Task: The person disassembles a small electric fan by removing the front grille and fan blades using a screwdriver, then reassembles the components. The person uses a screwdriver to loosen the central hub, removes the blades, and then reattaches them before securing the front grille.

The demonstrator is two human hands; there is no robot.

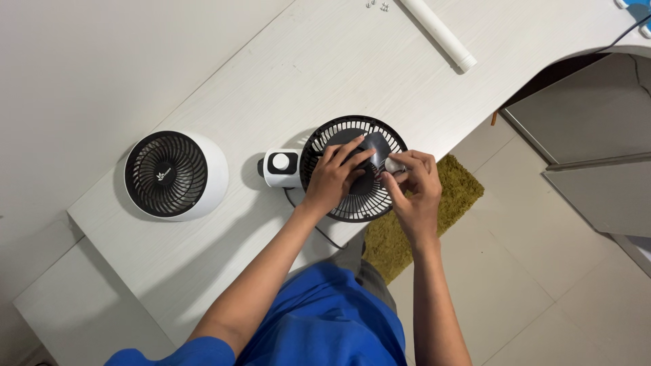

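At frame centre, the left hand (333, 175) presses flat on the black fan grille (354, 169) and blades, fingers spread; the right hand (415, 183) pinches a small white part (394, 165) at its hub. Keep the grille steady, seat the part squarely

Support: long white wood-grain table top (285, 74), running diagonally from lower left to upper right. On it: round white fan housing with black grille (175, 175) at left; black circular fan guard on white base (352, 168) at centre; white plastic tube (439, 32) and small metal screws (377, 5) along top edge.
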